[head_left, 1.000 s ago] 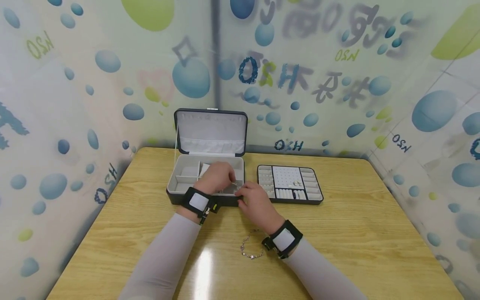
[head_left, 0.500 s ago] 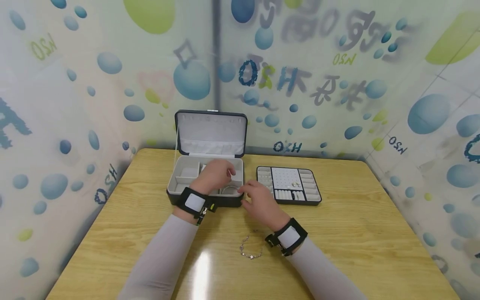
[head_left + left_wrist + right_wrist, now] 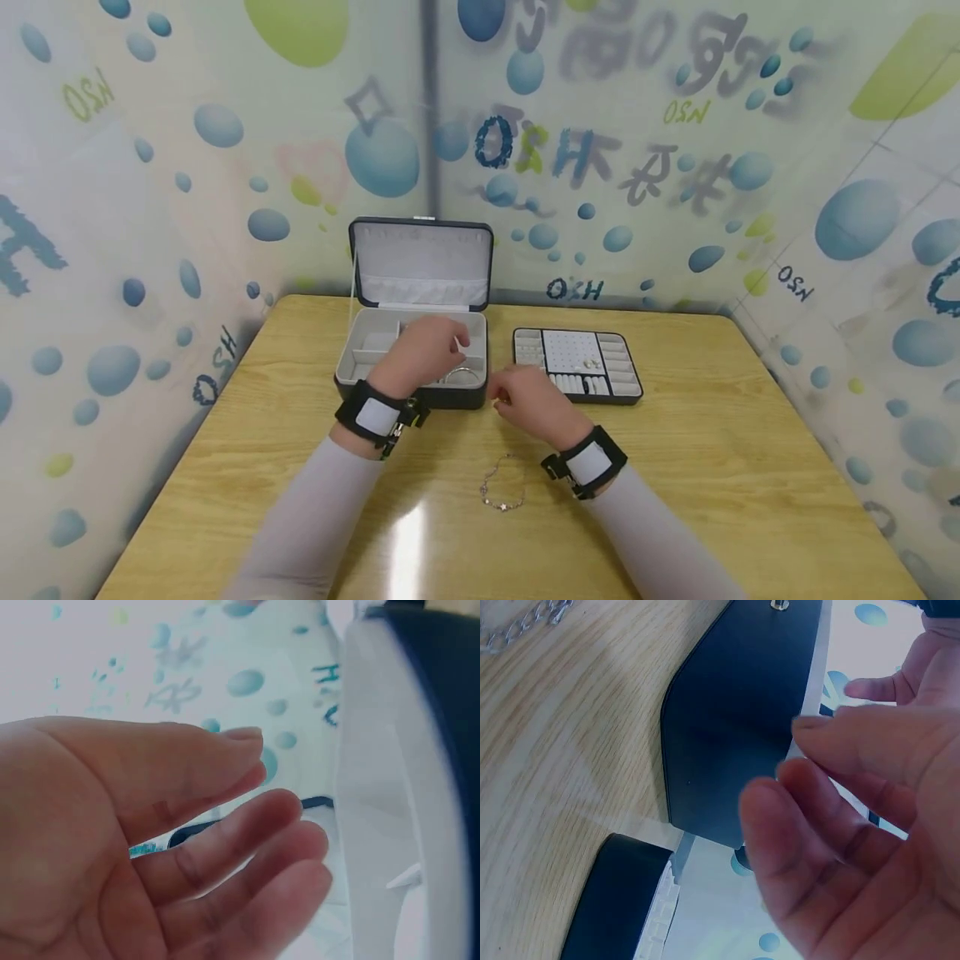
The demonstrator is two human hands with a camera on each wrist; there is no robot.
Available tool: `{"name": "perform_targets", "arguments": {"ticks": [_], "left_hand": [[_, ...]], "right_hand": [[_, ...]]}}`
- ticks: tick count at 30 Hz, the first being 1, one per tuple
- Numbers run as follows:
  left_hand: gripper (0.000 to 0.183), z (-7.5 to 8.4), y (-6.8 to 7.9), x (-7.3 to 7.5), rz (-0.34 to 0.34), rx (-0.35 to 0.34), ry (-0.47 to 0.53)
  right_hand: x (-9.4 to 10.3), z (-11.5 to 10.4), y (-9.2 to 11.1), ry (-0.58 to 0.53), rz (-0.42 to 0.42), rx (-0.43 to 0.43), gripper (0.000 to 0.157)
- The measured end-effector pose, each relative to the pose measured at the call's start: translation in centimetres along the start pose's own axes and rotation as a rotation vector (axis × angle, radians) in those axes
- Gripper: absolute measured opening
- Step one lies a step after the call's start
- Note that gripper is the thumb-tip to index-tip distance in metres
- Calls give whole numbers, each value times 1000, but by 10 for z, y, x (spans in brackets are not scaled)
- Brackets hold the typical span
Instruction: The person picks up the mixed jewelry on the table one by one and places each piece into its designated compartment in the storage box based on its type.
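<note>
Now the right hand [image 3: 536,407] has drawn off the right edge of the jewelry box [image 3: 459,399], over open surface [image 3: 675,442]; like the left hand [image 3: 422,350], it's half-curled, holding nothing, the bangle [image 3: 459,370] lying inside, front right.

Three things are borne by the wood-grain table [image 3: 712,400] — an opened dark jewellery box [image 3: 463,399], a shallow compartmented tray [image 3: 619,363] set to its right, and a silvery bracelet [image 3: 503,507] laid in a curve nearer the front.

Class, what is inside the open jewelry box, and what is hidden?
A silvery hoop lies at the near right; pale dividers show at left. The left hand covers the middle; what lies beneath cannot be seen.
</note>
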State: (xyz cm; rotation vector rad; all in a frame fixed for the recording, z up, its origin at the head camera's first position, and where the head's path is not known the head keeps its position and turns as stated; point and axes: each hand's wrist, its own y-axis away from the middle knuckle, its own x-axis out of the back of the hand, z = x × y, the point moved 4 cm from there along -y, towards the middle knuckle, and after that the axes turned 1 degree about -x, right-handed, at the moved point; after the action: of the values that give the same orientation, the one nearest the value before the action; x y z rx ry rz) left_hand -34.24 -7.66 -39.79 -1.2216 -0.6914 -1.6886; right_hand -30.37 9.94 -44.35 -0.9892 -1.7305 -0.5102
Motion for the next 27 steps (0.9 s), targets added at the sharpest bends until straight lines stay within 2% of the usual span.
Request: {"name": "perform_targets", "arguments": {"ticks": [5,8,13,16,18,20,24,27], "left_hand": [[18,6,17,-8,-67,-5,-10],[16,12,26,-11,-89,-39,-7],[13,25,34,-18,-156,-164,14],[3,32,36,-25,-222,-250,9],[5,35,38,-29,-256,-283,12],[7,38,38,-34,-279,-294,12],[25,43,36,-51,-321,-275,-3],[20,45,34,-68,-356,-268,-35]], "right_hand": [[-2,-1,2,2,-102,-22,7],[-6,1,6,30,-171,-16,14],[-20,9,17,15,-273,15,23],[-26,13,24,-5,-299,24,21],[-27,15,29,-16,-308,34,20],[-27,16,33,-30,-317,33,18],[-27,17,37,-28,-318,48,19],[-27,16,38,-27,-309,67,23]]}}
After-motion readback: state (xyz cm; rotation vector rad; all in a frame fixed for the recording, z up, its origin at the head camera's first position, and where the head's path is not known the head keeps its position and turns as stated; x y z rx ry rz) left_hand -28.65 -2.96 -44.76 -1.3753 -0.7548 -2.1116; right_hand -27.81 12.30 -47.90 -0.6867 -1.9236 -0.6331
